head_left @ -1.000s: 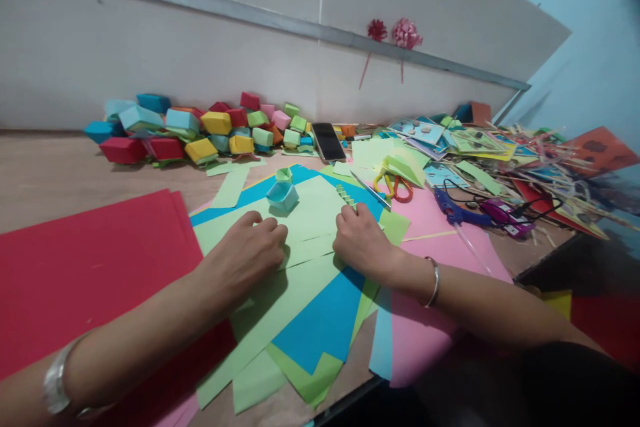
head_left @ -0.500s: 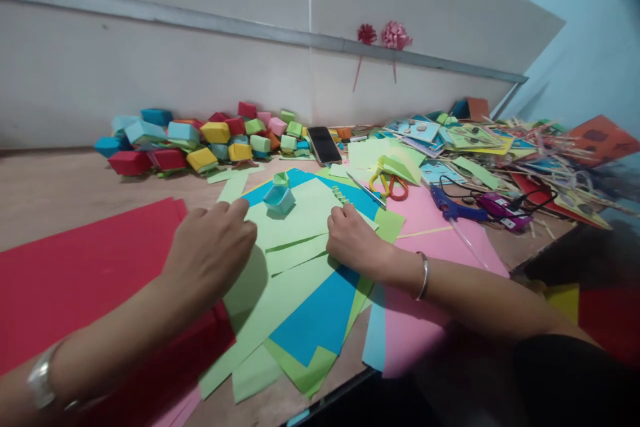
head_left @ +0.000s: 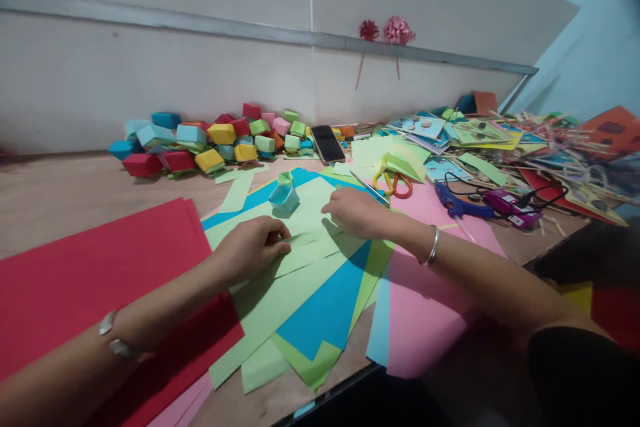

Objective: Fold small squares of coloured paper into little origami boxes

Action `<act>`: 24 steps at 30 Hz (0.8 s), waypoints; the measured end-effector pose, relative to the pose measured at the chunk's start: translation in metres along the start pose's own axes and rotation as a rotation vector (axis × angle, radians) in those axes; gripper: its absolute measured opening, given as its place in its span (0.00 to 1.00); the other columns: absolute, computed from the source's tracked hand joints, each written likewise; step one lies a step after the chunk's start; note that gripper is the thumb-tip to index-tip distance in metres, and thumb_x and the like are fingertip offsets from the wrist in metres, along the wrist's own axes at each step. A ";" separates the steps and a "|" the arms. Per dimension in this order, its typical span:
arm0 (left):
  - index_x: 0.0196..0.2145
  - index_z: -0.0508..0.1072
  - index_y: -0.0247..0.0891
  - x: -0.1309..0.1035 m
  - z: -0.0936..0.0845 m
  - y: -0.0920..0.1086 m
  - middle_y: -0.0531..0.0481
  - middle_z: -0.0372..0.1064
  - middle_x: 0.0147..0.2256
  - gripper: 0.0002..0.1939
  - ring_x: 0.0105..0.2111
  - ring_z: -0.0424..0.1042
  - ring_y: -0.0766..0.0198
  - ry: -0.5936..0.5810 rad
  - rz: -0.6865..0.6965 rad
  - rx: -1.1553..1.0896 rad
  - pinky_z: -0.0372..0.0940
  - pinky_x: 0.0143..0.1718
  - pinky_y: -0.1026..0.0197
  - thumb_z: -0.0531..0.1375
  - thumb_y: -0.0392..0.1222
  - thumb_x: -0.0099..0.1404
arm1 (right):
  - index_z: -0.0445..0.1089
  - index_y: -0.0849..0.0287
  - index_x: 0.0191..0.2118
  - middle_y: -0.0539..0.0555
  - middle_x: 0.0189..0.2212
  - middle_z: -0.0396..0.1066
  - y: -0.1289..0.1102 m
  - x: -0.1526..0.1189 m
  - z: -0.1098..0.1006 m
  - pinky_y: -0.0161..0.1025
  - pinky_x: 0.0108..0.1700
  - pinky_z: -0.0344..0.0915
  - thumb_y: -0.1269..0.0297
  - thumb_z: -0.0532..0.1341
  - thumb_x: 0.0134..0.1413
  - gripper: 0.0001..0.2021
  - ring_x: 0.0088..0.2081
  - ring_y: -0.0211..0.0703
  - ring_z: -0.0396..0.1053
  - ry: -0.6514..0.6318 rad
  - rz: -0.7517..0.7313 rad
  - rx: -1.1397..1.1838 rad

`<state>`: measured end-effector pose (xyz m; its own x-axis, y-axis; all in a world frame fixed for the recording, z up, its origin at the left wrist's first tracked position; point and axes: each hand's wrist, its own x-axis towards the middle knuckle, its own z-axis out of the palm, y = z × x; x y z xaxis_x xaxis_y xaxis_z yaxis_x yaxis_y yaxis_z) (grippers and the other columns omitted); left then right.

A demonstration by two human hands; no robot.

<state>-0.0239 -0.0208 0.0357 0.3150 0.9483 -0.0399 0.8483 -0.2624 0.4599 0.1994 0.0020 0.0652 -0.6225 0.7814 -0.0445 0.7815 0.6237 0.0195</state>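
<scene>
My left hand is low over the light green paper sheet, its fingers curled and a gap showing between thumb and forefinger. Beside its fingertips lie cut light green paper strips. My right hand is closed, fingers pressed together and pointing left, above the far right part of the sheet. Whatever its fingertips hold is hidden from me. A small light blue folded paper box stands on the sheet between and beyond my hands, a tiny green paper box just behind it.
Scissors lie right of my right hand. A phone and a heap of coloured paper boxes are at the back. Red sheets lie left; pink paper, a blue glue gun and piled crafts lie right.
My left hand has moved right and lower towards the strips, its fingers loosening. My right hand has shifted slightly away from me, and the zigzag-folded green strip beside it is out of sight.
</scene>
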 end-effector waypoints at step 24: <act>0.32 0.72 0.37 0.005 0.001 -0.011 0.60 0.58 0.13 0.22 0.14 0.53 0.71 0.323 -0.176 -0.783 0.46 0.16 0.67 0.64 0.60 0.50 | 0.71 0.62 0.26 0.45 0.18 0.63 0.041 0.026 0.023 0.32 0.26 0.53 0.59 0.63 0.43 0.10 0.22 0.31 0.57 0.060 0.036 1.061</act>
<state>-0.0313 -0.0135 0.0292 -0.0312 0.9990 0.0314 0.2987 -0.0207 0.9541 0.2159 0.0472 0.0419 -0.5770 0.8167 -0.0112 0.4185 0.2839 -0.8627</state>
